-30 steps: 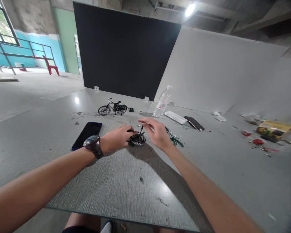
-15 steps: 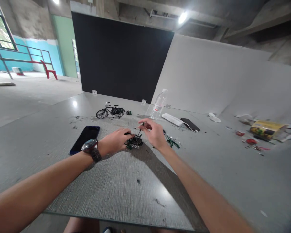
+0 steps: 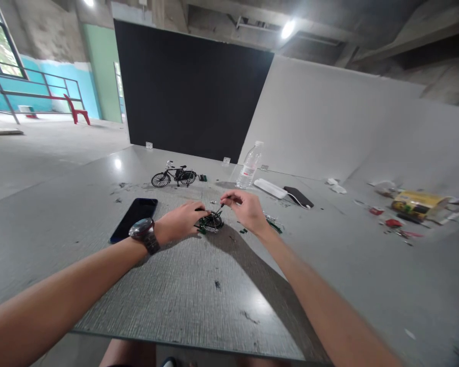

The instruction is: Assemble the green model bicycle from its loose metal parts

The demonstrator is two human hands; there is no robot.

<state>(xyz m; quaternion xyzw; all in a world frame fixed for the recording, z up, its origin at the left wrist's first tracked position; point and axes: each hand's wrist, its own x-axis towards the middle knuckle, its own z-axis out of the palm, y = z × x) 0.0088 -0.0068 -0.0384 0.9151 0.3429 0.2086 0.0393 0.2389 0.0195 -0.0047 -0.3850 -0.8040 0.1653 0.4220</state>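
My left hand, with a dark watch on its wrist, closes its fingers on the left side of a partly built model bicycle. A dark spoked wheel and green frame pieces show on it, low over the table. My right hand pinches a thin dark screwdriver, its shaft slanting down and left to the wheel's upper right. Whether the tip touches is too small to tell. Green and silver bicycle parts lie just beyond my right wrist, partly hidden by it.
A finished black model bicycle stands farther back. A phone lies left of my left hand. Behind the right hand are a plastic bottle, a white power strip-like bar and a dark slab. A yellow packet lies far right.
My right hand has shifted slightly right and down, and the screwdriver leans over more. The left hand and the model stay nearly in place.
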